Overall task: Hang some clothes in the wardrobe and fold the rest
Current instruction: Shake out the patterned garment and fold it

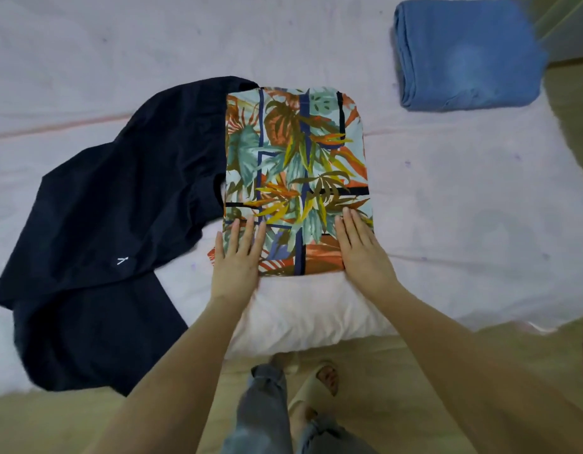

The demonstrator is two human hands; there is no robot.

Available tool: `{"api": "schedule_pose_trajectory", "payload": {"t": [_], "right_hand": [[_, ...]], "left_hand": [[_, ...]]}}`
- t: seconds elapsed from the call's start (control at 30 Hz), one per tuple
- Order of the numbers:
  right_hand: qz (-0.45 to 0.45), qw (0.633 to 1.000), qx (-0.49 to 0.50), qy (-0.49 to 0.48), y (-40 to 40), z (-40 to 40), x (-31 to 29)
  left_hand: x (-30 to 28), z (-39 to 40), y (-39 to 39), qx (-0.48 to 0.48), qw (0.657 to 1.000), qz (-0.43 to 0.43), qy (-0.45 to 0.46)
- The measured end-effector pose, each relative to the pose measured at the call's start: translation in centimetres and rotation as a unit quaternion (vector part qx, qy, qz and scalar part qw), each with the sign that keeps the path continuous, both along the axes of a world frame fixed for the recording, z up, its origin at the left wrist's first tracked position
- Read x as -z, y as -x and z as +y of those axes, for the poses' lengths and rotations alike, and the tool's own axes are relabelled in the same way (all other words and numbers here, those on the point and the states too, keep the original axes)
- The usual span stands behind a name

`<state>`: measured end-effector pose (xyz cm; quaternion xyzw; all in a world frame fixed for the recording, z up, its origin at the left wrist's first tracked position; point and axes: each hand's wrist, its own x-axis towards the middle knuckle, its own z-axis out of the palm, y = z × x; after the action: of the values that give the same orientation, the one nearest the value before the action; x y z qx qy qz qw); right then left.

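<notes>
Both hands, left hand [236, 257] and right hand [362, 247], laid flat, fingers straight, on leaf-print garment [296, 165]; fold being pressed smooth on bed [463, 208].

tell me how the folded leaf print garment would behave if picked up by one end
The leaf print garment looks like thin woven cloth, so it would probably flop and unfold if lifted by one end. It lies flat under both open hands, left hand and right hand, suggesting it is light. Pushed across the bedsheet, it would likely bunch rather than slide cleanly.
</notes>
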<state>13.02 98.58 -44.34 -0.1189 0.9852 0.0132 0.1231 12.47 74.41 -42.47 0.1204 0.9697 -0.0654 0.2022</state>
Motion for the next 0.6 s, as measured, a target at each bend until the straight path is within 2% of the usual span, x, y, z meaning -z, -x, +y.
{"api": "schedule_pose_trajectory", "payload": {"t": [0.13,0.33,0.5,0.6], "right_hand": [[-0.08,0.997,-0.005,-0.019,-0.1,-0.3,-0.5],[-0.207,0.973,-0.074,-0.071,-0.4,0.3,-7.3],[-0.356,0.934,-0.027,-0.016,-4.4,1.6,-13.1],[-0.432,0.902,-0.018,-0.015,-6.5,2.3,-15.7]], "left_hand": [[-0.2,-0.3,0.6,0.001,0.997,-0.071,0.004],[-6.4,-0.5,-0.1,0.065,0.978,-0.193,0.049],[-11.4,0.5,-4.2,0.043,0.957,-0.284,0.032],[-14.2,0.8,-6.5,0.061,0.935,-0.347,0.028]]}}
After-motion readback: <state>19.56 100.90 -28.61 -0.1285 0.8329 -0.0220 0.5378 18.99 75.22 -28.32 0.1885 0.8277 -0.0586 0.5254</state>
